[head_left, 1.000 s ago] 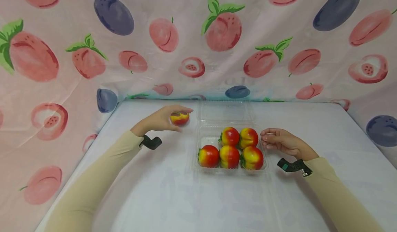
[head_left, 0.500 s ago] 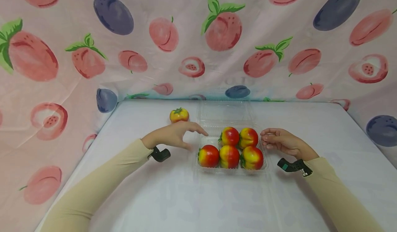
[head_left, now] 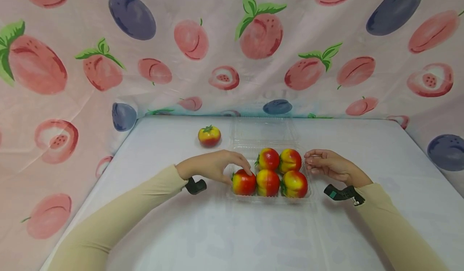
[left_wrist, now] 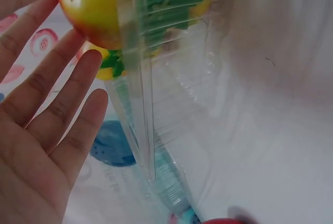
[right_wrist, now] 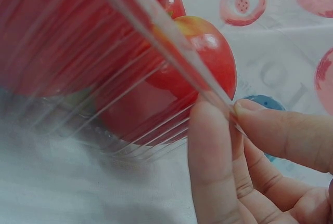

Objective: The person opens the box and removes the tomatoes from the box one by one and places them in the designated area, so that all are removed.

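White tabletop [head_left: 174,238] bears an open, clear plastic clamshell box [head_left: 250,147]. The unmoved right hand [head_left: 330,167] pinches its rim [right_wrist: 192,68] between thumb and finger. The left hand [head_left: 217,164] has swung away from the loose tomato [head_left: 209,136] to the box's near-left tomato [head_left: 244,182], fingers spread beside it; whether they touch I cannot tell. So one tomato now stands outside, with five tomatoes [head_left: 268,183] inside.

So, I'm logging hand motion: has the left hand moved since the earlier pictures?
Yes: judged against the plastic box, the left hand has moved rightward and nearer the person, from the loose fruit to the box's front-left fruit.
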Demonstrator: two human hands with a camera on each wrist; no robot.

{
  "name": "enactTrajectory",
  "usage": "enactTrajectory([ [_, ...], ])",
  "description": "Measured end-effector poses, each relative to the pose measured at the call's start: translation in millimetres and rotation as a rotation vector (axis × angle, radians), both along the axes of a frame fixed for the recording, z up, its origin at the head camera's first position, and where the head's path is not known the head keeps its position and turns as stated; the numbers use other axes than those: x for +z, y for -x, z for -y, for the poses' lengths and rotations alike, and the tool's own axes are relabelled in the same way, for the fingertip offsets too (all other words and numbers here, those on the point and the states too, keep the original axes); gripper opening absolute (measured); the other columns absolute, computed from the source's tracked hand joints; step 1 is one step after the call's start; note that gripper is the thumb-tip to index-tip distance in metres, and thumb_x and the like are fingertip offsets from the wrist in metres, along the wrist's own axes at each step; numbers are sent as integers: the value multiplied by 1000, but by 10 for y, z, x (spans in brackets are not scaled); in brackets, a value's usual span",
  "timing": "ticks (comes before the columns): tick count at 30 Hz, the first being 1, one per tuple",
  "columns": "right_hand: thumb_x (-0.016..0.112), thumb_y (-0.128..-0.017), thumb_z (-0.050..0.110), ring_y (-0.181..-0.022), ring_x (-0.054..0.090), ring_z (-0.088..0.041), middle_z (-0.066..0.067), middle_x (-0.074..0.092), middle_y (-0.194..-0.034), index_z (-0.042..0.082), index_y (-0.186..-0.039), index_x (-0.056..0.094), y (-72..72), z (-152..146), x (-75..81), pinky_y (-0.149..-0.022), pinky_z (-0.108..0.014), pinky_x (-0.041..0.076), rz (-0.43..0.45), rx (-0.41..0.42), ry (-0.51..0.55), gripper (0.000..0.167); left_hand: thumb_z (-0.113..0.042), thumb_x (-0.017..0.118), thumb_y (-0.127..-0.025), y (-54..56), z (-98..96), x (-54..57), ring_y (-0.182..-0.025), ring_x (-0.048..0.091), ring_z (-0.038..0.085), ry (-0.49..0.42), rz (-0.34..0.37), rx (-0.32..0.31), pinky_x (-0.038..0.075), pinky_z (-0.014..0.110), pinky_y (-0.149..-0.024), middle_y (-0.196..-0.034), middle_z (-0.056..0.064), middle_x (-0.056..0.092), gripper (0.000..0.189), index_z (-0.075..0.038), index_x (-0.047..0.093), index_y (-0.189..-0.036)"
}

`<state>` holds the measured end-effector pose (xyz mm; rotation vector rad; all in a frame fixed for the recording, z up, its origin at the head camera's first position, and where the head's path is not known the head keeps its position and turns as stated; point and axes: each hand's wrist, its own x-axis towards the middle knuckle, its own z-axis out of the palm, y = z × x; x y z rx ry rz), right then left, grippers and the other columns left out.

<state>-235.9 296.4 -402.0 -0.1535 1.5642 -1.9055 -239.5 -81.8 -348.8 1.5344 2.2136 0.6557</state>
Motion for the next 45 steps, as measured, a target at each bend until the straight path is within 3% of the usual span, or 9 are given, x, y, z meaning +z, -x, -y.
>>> enactTrajectory([
  [16,47,-97,6,-80,65,-10,2,67,-89,11,-103,56,-8,15,39,-75,-19,56,10,-19,-54,11,-10,75,-79,-9,-95,-37,-123,50,15,75,5,30,43,28,-105,-128,0,60,45,-17,63,-121],
  [28,44,-98,2,-81,67,-10,1,68,-90,9,-103,56,14,1,2,-76,-20,56,0,14,26,15,-13,74,-80,77,-69,-62,-120,53,15,70,-13,65,43,31,-106,-126,0,61,47,-14,60,-125],
  [45,45,-98,4,-81,66,-9,2,68,-90,10,-104,56,0,-3,5,-76,-20,56,3,0,-3,13,-16,66,-87,174,-86,-39,-108,60,19,128,10,114,48,35,-99,-125,7,61,44,-9,57,-129],
])
